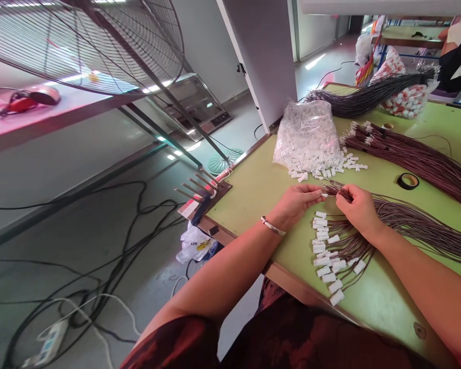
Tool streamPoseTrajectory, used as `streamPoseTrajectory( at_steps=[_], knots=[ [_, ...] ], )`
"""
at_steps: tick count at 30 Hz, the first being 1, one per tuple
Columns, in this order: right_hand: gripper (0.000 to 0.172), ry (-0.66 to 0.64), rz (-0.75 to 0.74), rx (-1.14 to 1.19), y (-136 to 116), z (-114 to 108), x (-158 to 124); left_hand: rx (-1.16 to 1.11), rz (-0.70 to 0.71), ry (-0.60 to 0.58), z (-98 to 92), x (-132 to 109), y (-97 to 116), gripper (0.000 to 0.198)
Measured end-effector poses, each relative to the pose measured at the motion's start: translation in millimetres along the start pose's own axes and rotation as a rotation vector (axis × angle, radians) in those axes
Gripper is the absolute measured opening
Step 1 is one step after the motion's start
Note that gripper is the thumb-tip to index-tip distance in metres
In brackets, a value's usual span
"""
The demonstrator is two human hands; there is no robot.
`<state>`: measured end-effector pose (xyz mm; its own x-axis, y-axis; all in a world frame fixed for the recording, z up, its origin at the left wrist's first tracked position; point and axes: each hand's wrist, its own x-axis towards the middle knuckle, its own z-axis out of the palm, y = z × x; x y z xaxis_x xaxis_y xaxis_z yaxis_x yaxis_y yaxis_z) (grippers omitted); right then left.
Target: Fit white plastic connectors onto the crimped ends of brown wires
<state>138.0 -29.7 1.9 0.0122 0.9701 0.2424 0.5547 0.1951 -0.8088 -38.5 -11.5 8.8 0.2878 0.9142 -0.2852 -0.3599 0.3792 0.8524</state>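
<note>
My left hand (301, 202) pinches a small white connector housing (324, 195) between thumb and fingers, over the green tabletop (249, 189). Just right of it, my right hand (355, 207) is closed around a bunch of thin brown wires (332, 188), whose bare ends point toward the left hand. Below the hands lie several wires with white connectors (322, 246) on their ends, fanned toward the table's front edge. Whether a wire end sits inside the held connector is too small to tell.
A clear bag of white connectors (307, 133) spills loose pieces behind my hands. Black tape (407, 181), more brown wire bundles (418, 154), a black wire bundle (357, 97) and a bag of red-and-white pieces (407, 100) lie beyond. A pegged bracket (207, 189) sits at the left edge.
</note>
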Motion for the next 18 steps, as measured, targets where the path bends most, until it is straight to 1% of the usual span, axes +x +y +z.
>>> streamPoseTrajectory(
  at_steps=[4,7,10,14,16,18],
  knots=[
    [0.015,0.002,-0.033,0.003,1.9,0.1,-0.7,0.077,0.170,-0.012,1.2,-1.0,-4.1,0.029],
    [0.015,-0.028,-0.062,0.029,3.1,-0.5,-0.9,0.120,0.247,0.005,2.6,0.1,-8.4,0.030],
    [0.015,-0.063,-0.074,0.056,4.0,-1.3,-0.5,0.109,0.233,-0.008,1.6,2.4,-11.6,0.025],
    [0.015,-0.065,-0.059,0.081,4.2,-2.2,0.4,0.058,0.185,-0.039,-0.3,4.2,-11.3,0.027],
    [0.017,-0.061,-0.039,0.095,3.5,-2.5,0.6,0.090,0.180,-0.030,0.1,4.1,-9.7,0.029],
    [0.018,-0.051,-0.024,0.101,1.8,-2.7,0.3,0.159,0.183,0.002,1.1,3.9,-8.3,0.030]
  ],
)
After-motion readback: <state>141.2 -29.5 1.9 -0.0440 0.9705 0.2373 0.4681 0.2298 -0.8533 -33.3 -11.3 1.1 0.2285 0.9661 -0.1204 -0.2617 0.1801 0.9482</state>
